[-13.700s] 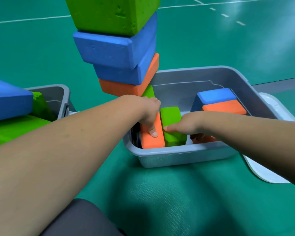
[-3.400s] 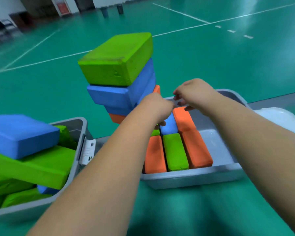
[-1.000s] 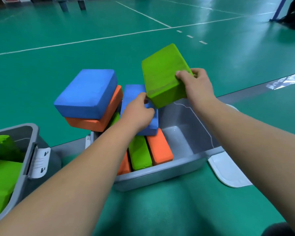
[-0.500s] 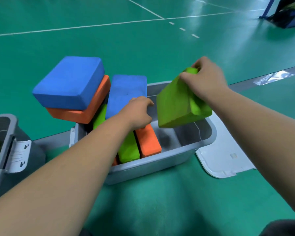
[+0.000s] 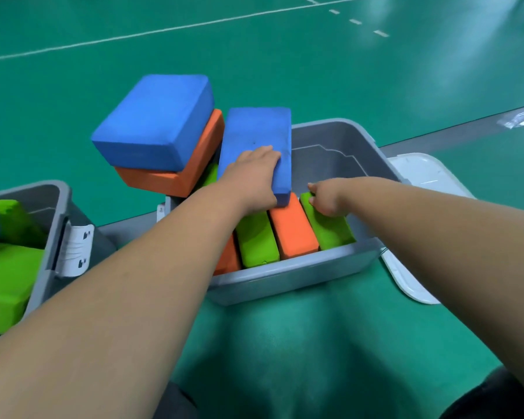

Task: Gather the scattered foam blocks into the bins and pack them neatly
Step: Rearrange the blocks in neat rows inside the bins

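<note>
Bin (image 5: 330, 164) rear-rt free; blue block (image 5: 254, 131) over left

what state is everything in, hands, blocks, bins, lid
left hand, grips the tilted blue block
right hand, fingers curled on the right green block
tilted blue block, held above the row, unpacked
right green block, on edge, in the row
stack, blue on orange, tilted, unpacked
middle bin, open, four blocks showing in a row
left bin, open, blocks piled loosely
lid, off, on the floor
</note>
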`<action>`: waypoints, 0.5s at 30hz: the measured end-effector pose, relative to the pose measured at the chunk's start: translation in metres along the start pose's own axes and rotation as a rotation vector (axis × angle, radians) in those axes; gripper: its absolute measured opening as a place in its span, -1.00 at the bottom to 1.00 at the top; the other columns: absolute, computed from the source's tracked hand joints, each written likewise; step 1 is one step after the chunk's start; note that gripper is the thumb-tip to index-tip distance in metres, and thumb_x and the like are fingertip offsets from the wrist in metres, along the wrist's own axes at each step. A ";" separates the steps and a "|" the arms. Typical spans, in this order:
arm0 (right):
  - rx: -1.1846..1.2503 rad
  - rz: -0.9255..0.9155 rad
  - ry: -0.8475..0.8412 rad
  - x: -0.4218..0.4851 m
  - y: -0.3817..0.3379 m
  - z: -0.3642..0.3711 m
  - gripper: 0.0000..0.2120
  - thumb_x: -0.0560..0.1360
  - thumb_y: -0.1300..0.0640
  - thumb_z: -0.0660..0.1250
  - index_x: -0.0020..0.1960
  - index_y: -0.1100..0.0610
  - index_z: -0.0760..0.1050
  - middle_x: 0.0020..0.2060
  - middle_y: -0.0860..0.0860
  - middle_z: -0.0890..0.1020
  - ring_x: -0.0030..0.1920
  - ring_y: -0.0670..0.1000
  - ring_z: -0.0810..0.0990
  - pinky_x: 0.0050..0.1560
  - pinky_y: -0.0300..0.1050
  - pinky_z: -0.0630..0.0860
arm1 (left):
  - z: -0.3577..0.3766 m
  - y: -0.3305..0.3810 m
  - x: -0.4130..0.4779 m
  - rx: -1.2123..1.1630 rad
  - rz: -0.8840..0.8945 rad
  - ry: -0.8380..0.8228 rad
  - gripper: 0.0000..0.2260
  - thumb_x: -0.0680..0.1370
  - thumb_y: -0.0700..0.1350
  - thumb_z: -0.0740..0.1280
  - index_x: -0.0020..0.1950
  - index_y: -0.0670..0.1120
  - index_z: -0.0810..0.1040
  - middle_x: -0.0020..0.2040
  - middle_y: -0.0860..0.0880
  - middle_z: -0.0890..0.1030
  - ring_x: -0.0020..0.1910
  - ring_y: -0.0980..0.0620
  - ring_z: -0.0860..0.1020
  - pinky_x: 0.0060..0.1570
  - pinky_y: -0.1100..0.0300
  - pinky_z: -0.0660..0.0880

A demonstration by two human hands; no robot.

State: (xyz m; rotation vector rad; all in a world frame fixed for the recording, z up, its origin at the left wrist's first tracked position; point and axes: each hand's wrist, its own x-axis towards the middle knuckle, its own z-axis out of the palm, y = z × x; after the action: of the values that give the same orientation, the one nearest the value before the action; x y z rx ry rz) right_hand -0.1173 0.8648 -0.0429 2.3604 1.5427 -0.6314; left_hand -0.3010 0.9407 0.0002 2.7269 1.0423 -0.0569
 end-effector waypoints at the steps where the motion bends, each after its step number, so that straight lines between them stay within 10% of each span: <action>1: -0.001 -0.001 0.003 0.002 0.001 0.000 -0.44 0.76 0.03 -0.01 0.69 0.16 -0.07 0.64 0.14 0.16 0.61 0.15 0.20 0.52 -0.06 0.18 | 0.001 -0.003 0.000 0.041 -0.016 0.000 -0.21 0.47 -0.02 0.42 0.65 -0.01 0.17 0.67 -0.03 0.11 0.62 -0.15 0.14 0.53 -0.15 0.24; 10: 0.117 -0.013 0.021 0.006 0.005 -0.004 -0.34 0.68 -0.12 0.17 0.68 0.09 0.06 0.62 0.09 0.22 0.58 0.15 0.26 0.55 0.04 0.23 | 0.009 -0.021 0.002 0.095 -0.057 0.032 -0.19 0.51 -0.13 0.38 0.64 0.28 0.07 0.70 0.04 -0.06 0.67 -0.12 -0.03 0.58 -0.31 0.00; 15: 0.208 -0.038 0.142 0.001 0.003 -0.025 -0.49 0.67 0.16 0.15 0.62 0.10 0.25 0.55 0.08 0.37 0.52 0.14 0.37 0.42 -0.06 0.33 | 0.006 -0.032 0.000 0.070 -0.084 0.092 -0.19 0.46 -0.13 0.41 0.61 0.26 0.13 0.67 -0.03 0.04 0.62 -0.20 0.05 0.57 -0.21 0.12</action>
State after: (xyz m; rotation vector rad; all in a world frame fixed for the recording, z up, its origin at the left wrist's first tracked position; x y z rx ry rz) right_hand -0.1089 0.8752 -0.0214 2.5851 1.6567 -0.6750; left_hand -0.3220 0.9619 -0.0119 2.7710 1.2012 0.0186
